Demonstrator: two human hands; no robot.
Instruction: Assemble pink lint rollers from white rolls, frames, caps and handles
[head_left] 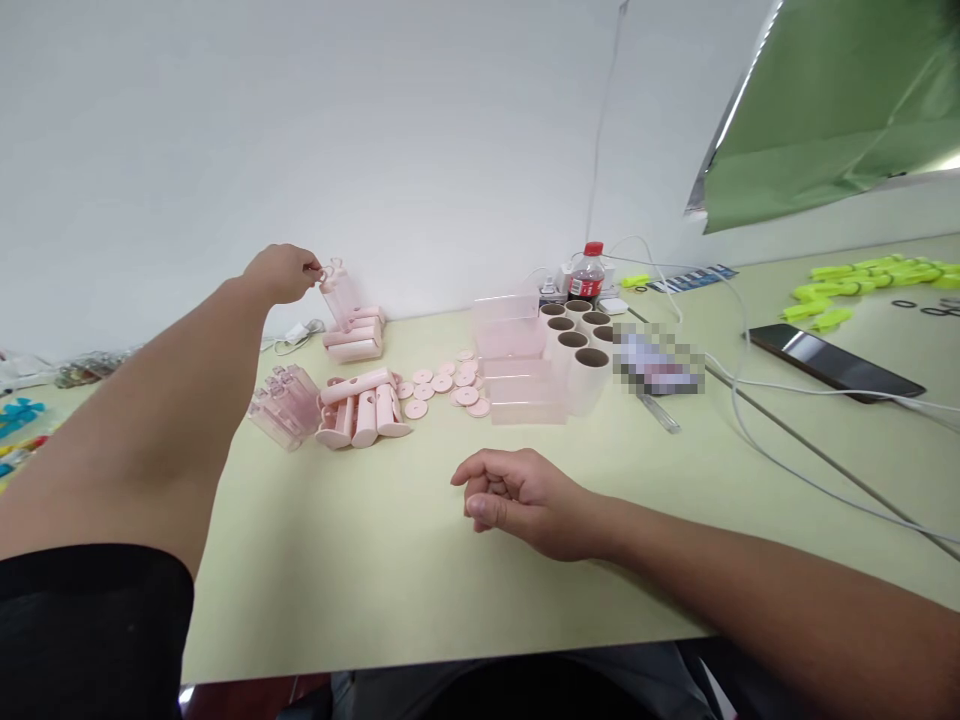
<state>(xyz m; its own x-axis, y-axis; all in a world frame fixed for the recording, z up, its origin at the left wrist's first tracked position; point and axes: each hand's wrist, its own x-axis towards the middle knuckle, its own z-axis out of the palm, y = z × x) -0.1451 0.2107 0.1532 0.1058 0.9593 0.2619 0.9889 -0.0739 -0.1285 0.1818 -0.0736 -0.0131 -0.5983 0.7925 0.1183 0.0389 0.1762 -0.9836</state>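
At the back left, my left hand (pixel 283 273) pinches the loop at the top of a translucent pink piece (pixel 341 300). That piece stands upright at a stack of pink rounded parts (pixel 354 342) against the wall. My right hand (pixel 525 500) rests over the table in front of me, its fingers loosely curled and apart from the thumb, with nothing visible in it. Between the hands lie pink half-tube parts (pixel 365 412), clear pink pieces (pixel 287 405) and several flat pink discs (pixel 442 382) with center holes.
Pink translucent boxes (pixel 525 400) stand mid-table beside several upright cardboard-cored rolls (pixel 589 375). Behind these is a cola bottle (pixel 586 277). White cables (pixel 795 487) cross the right side near a black phone or tablet (pixel 832 362) and yellow-green pieces (pixel 862 280).
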